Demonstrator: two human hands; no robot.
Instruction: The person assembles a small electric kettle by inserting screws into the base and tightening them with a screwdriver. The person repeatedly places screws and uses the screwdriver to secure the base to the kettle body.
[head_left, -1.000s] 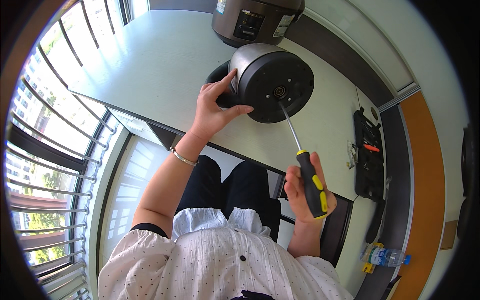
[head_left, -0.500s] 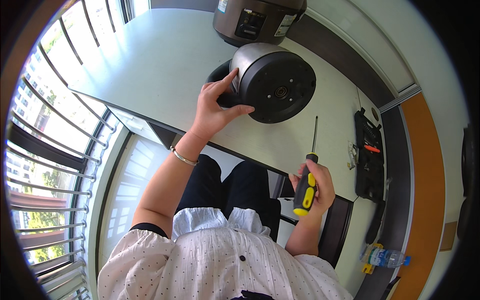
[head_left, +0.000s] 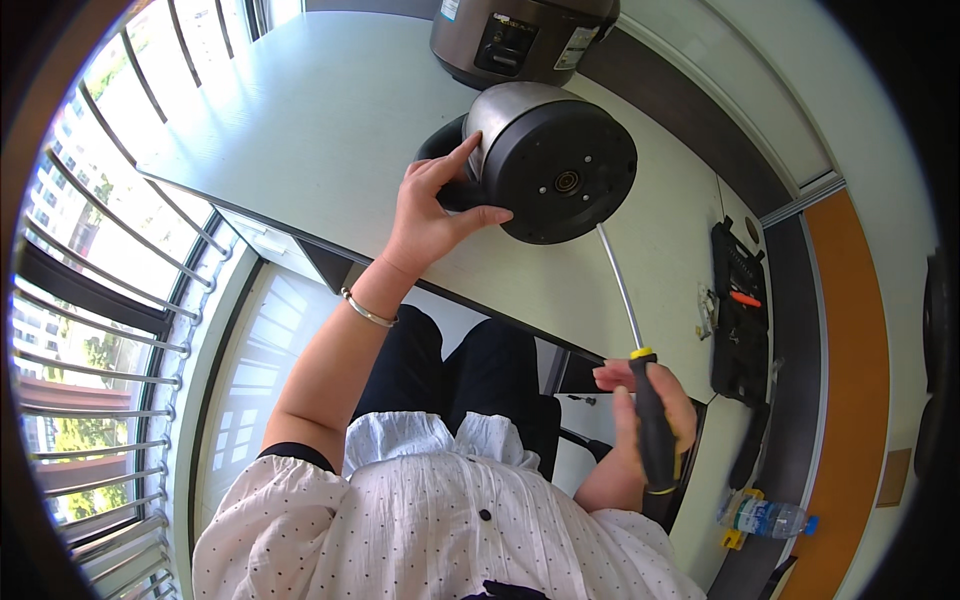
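A wide white worktop [head_left: 300, 120] fills the upper part of the view, and a rice cooker [head_left: 515, 35] is seen standing at its far edge. Nearer, a round metal pot [head_left: 545, 160] is laid on its side on the worktop, its black underside turned toward the person. The pot is judged to be stiff and fairly heavy, with a smooth steel wall that could slip or roll; it is best steadied at its dark handle and at the rim of the base, not on the polished side.

The left hand [head_left: 430, 210] is spread against that handle side, thumb at the base rim, fingers partly curled around the handle. The right hand [head_left: 645, 415] is closed around the black and yellow grip of a long screwdriver [head_left: 635, 350], whose thin shaft is pointed up toward the lower edge of the base; whether the tip touches cannot be told. The shaft is rigid but slender, so it is best gripped by the handle.

A black tool case [head_left: 740, 310] lies open to the right, and a water bottle [head_left: 765, 517] lies lower down.
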